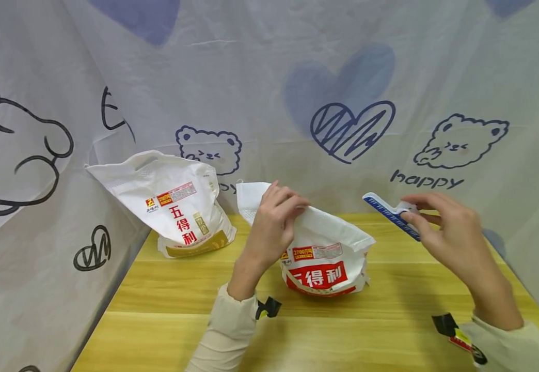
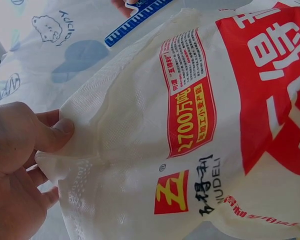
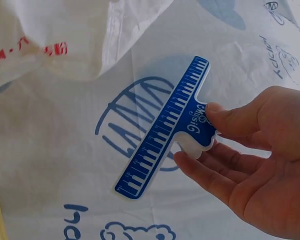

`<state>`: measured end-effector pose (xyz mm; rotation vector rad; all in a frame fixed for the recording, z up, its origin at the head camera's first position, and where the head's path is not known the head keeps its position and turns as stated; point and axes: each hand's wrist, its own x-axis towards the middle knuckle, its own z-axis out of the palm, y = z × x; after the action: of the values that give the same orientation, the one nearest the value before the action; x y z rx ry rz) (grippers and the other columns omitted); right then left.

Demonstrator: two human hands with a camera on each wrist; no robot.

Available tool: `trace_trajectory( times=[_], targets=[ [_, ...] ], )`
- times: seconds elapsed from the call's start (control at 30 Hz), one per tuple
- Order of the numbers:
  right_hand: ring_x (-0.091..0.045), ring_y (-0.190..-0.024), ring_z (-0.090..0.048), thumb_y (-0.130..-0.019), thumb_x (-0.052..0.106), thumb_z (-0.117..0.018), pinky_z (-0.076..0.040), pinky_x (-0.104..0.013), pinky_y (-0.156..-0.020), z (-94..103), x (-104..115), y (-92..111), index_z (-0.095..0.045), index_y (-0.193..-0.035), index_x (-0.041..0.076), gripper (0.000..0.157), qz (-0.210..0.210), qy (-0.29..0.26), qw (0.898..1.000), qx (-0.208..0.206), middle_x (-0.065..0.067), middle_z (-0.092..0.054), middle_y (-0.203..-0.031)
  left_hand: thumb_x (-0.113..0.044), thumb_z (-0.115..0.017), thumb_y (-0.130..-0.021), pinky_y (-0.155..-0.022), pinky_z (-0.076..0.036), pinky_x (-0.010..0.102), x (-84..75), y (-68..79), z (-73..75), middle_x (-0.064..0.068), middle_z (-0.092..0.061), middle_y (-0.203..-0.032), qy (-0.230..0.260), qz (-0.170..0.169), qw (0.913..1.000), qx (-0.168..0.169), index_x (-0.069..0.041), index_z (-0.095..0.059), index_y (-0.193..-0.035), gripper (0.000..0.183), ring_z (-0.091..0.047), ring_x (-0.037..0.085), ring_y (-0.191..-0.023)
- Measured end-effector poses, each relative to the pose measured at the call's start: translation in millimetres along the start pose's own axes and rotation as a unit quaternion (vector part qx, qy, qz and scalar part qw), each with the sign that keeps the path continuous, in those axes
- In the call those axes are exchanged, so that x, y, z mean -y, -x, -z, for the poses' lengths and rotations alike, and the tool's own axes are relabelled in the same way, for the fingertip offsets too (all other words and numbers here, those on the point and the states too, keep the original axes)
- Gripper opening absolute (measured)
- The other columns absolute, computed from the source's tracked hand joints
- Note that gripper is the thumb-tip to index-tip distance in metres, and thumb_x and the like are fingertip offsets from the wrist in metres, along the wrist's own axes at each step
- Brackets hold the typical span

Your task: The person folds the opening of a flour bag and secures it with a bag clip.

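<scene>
A white flour bag (image 1: pixel 327 237) with a red label stands in the middle of the table, its top edge pressed flat. My left hand (image 1: pixel 276 219) pinches that top edge near its left end, thumb on the near face in the left wrist view. My right hand (image 3: pixel 255 160) holds a blue and white clip (image 3: pixel 162 135) with a piano-key pattern by its handle, between thumb and fingers. To the right of the bag and apart from it, the clip is tilted with its long bar towards the bag.
A second white flour bag (image 1: pixel 176 206), with a gold band at its base, leans at the back left with its top folded to one side. The wooden table (image 1: pixel 181 320) ends at a printed cloth (image 1: pixel 260 77) hung behind and at both sides.
</scene>
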<state>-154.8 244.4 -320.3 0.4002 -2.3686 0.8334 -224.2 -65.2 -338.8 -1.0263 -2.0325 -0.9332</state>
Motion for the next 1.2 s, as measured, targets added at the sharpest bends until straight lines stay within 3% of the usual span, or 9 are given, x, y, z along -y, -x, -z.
trace_trajectory(
  times=[0.2,0.73,1.2],
  targets=[
    [-0.031,-0.101,-0.066,-0.088,-0.007,-0.075,-0.039,0.003,-0.082,-1.8,7,-4,-0.069,-0.116,-0.001,0.029,0.001,-0.017,1.0,-0.012,-0.014,-0.069,-0.112,0.009,-0.068,-0.091,-0.123,-0.025,0.043,0.1,-0.4,-1.6,0.004,-0.066,-0.094,-0.004,-0.002,1.0,-0.008,-0.006,-0.075,-0.099,0.018,-0.058,0.02,-0.095],
    [0.003,-0.093,-0.058,-0.088,-0.009,-0.075,-0.045,-0.002,-0.083,-11.6,16,-14,-0.073,-0.112,0.003,0.028,-0.006,-0.06,0.998,-0.035,-0.01,-0.071,-0.104,0.009,-0.068,-0.091,-0.124,-0.025,0.043,-1.9,-0.1,-1.5,0.004,-0.065,-0.094,0.002,0.0,0.9999,-0.013,-0.006,-0.075,-0.099,0.018,-0.058,0.02,-0.096],
    [-0.004,-0.086,-0.063,-0.088,-0.011,-0.073,-0.052,-0.008,-0.079,-18.4,28,-22,-0.072,-0.094,0.002,0.014,-0.013,-0.111,0.994,-0.017,-0.011,-0.072,-0.097,0.01,-0.067,-0.09,-0.124,-0.024,0.044,-2.8,-0.3,-1.7,0.003,-0.065,-0.094,0.009,0.001,0.9998,-0.019,-0.005,-0.075,-0.099,0.019,-0.058,0.021,-0.096]
  ],
)
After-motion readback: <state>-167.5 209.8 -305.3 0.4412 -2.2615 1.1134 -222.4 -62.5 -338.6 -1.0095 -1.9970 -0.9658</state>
